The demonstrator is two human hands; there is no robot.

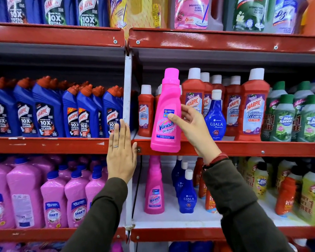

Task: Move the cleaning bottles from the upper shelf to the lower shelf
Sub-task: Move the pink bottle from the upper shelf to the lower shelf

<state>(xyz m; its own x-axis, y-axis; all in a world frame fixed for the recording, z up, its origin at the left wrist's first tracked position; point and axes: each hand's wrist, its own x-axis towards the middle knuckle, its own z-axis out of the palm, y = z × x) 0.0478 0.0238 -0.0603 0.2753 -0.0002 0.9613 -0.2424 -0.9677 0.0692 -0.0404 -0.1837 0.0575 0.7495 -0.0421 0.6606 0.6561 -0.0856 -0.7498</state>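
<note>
A pink Vanish bottle (166,113) hangs tilted in front of the upper shelf's red front rail (244,148), its base lower than the rail's top edge. My right hand (191,128) is shut on its right side, thumb on the label. My left hand (121,155) is flat and open against the red rail and the white upright (127,79), holding nothing. On the lower shelf (171,219) a second pink Vanish bottle (154,188) stands beside blue Ujala bottles (186,195). Another blue Ujala bottle (215,115) stands on the upper shelf.
Red Harpic bathroom cleaners (253,106) and green Max Kleen bottles (284,120) fill the upper shelf on the right. Blue Harpic bottles (45,110) stand at left, pink Shakti bottles (53,197) below them. Orange and yellow bottles (284,193) crowd the lower shelf's right side.
</note>
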